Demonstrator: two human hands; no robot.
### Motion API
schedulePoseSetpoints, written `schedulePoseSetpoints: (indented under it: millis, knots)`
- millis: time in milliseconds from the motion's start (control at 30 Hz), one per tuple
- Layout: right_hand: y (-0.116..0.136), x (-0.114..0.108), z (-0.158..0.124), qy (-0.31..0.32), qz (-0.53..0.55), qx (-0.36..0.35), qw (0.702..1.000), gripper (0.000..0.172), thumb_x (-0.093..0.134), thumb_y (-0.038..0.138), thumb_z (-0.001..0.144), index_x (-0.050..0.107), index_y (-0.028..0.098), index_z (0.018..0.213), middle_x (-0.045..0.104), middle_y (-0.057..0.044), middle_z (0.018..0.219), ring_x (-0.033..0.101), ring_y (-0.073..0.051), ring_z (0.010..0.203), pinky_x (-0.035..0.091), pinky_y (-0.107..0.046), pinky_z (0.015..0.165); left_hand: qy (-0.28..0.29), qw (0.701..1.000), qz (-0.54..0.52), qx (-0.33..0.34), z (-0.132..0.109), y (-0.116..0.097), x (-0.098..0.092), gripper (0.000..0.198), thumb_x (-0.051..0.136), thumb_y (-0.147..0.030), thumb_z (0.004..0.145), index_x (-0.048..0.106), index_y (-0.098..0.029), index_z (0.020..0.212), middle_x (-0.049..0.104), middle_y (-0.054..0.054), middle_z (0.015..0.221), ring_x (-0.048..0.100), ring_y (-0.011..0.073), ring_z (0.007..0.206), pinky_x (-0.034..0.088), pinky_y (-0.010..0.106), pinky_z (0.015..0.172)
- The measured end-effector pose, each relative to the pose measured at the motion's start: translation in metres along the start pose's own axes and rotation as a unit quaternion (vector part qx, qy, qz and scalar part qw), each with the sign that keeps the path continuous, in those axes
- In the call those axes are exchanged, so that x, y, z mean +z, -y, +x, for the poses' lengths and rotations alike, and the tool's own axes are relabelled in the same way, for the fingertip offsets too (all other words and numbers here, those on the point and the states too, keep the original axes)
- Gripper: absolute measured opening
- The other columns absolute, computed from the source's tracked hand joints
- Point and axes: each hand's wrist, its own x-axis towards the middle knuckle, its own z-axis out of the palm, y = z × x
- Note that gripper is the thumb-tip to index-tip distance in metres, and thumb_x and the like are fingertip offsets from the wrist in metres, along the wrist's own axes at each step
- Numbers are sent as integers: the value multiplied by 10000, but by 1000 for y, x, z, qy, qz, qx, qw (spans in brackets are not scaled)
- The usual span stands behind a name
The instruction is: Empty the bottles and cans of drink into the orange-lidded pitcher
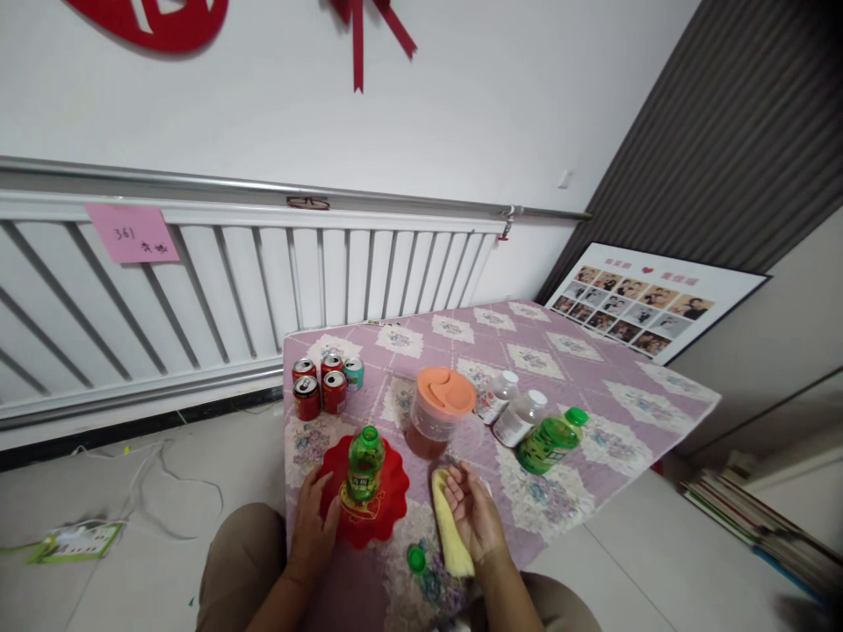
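Observation:
An uncapped green bottle [366, 465] stands upright on a red scalloped plate [391, 513]. Beside the plate's left edge is my left hand [314, 518], its fingers apart and nothing in it. My right hand [475, 516] is palm-up with loosely curled fingers and holds nothing that I can see. It overlaps the right edge of a folded yellow cloth [450, 535]; whether it touches the cloth is unclear. A green bottle cap [417, 559] lies on the tablecloth between plate and cloth.
Behind the plate stands a clear pitcher with an orange lid [446, 392]. To its right are two white-capped bottles [520, 419] and a capped green bottle [551, 441]. Several drink cans [334, 392] cluster at the back left. A radiator [342, 272] runs along the wall.

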Motion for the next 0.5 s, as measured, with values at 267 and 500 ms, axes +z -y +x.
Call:
schedulePoseSetpoints:
  millis: [267,500]
  knots:
    - [-3,4,-6,-2,-14,-18,1000,333,867,267,708,697,203,987,792,-26,858,753,-137,734,634,-230,684,6,1000,6,-1,-2,-1,0,386,513,-352,915,603,-172,1245,497,159,1439,460,320,1373,364,598,1167]
    - [-3,5,-7,-3,-25,-24,999,373,886,271,677,699,190,990,789,-37,854,753,-148,725,630,-223,665,-1,1000,-5,1,-1,2,2,374,519,-352,915,610,-187,1238,516,147,1426,463,318,1376,354,605,1175]
